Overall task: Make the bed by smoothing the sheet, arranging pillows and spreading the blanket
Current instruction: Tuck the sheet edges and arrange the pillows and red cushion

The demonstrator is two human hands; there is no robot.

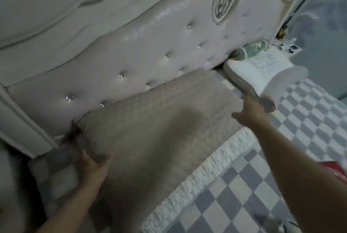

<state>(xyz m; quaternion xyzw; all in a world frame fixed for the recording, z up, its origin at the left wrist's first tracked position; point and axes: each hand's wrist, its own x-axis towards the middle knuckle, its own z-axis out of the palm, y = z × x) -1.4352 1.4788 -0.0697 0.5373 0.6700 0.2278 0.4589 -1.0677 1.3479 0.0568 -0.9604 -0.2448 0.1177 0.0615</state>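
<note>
With one hand at each end, left hand (pixel 92 165) gripping, right hand (pixel 251 109) blurred, grip unclear, the pillow (pixel 150 125) squares against the headboard (pixel 131 58).

Checkered bed (pixel 308 120) bears 2 pillows (pixel 150 120), perhaps more.

headboard (pixel 142 49) blocks behind pillow (pixel 150 129), checkered sheet (pixel 309 112) open

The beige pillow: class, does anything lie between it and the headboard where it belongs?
Nothing visible does. The beige pillow already leans against the tufted headboard, with the left hand gripping its near corner and the right hand at its far end. A second pillow lies beside it, not in its way.
</note>
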